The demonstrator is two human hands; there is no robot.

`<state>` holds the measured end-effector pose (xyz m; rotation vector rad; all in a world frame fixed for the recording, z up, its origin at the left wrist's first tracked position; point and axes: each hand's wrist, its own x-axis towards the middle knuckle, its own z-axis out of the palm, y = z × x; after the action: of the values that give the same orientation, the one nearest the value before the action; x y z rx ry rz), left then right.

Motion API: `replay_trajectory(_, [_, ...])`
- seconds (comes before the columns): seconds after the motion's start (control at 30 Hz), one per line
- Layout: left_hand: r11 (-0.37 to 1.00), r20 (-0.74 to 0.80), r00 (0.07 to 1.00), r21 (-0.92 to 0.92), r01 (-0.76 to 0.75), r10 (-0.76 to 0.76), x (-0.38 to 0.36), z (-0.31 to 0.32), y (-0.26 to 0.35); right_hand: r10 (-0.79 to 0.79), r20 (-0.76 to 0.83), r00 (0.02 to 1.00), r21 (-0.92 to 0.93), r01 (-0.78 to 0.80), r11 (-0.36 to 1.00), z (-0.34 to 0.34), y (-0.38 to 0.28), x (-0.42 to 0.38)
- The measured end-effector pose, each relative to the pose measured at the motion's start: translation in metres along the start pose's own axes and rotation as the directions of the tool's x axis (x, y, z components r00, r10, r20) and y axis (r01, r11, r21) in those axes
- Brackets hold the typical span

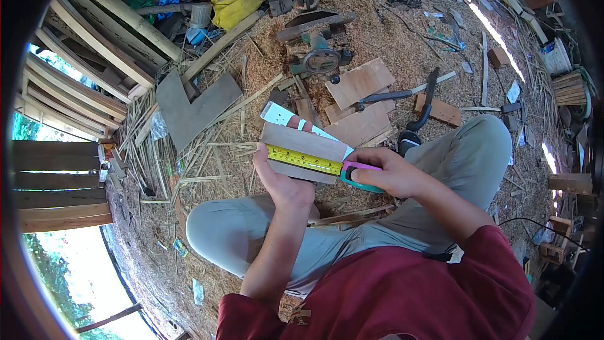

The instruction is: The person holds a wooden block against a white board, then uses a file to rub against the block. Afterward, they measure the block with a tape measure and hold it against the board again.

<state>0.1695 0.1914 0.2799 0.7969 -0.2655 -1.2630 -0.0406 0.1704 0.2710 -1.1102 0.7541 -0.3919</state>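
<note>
Tape measure (362, 176) in pink and teal sits in my right hand (391, 173), the fingers closed around its case over my lap. Its yellow blade (305, 160) runs out to my left hand (286, 187), lying lengthwise along the face of a small wooden board (304, 140). My left hand is clamped on that board, thumb up at the end of the blade, with fingertips showing over the far edge. Those fingertips also overlap a white tapered piece (275, 113) with small dark marks, which slants along the board's far side.

Below both hands are my bent legs in grey trousers (233, 226), with my maroon shirt (402, 289) nearer still. Just past the board, flat wood offcuts (360, 82) lie on the sawdust (267, 56), and a long dark-handled tool (387, 96) rests across them. Right of it is a dark curved-handled tool (430, 97). To the left lies a notched grey panel (192, 110) among thin wood strips. Farther out stand a green machine with a round wheel (321, 61) and a yellow bag (236, 8).
</note>
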Motion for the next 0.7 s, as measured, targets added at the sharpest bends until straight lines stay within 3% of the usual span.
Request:
replay_trajectory(0.17, [0.999,0.011,1.000,-0.041,0.025,-0.025,0.001,0.000,-0.001,-0.005,-0.013,1.000,-0.025,0.004,1.000,-0.003,-0.001,-0.002])
replay_trajectory(0.37, [0.993,0.158,0.987,-0.103,0.056,-0.039,0.001,-0.016,-0.011,-0.047,-0.042,0.998,-0.075,0.044,0.996,-0.008,-0.011,-0.009])
replay_trajectory(0.43, [0.985,0.090,0.993,-0.147,0.085,-0.073,0.000,-0.016,-0.016,-0.015,-0.050,0.999,-0.069,0.011,0.998,-0.011,-0.015,-0.011])
replay_trajectory(0.5, [0.990,-0.010,0.997,-0.121,0.076,-0.077,-0.004,-0.010,-0.021,-0.008,-0.076,0.997,-0.178,-0.005,0.984,-0.018,-0.011,-0.010])
replay_trajectory(0.63, [0.977,0.057,0.979,-0.073,0.199,-0.195,-0.007,-0.020,-0.026,0.083,-0.069,0.994,-0.264,-0.099,0.959,-0.042,-0.023,-0.012])
replay_trajectory(0.7, [0.979,0.039,0.978,-0.010,0.204,-0.203,-0.003,-0.027,-0.030,0.018,-0.068,0.998,-0.433,-0.045,0.900,-0.054,-0.042,-0.016])
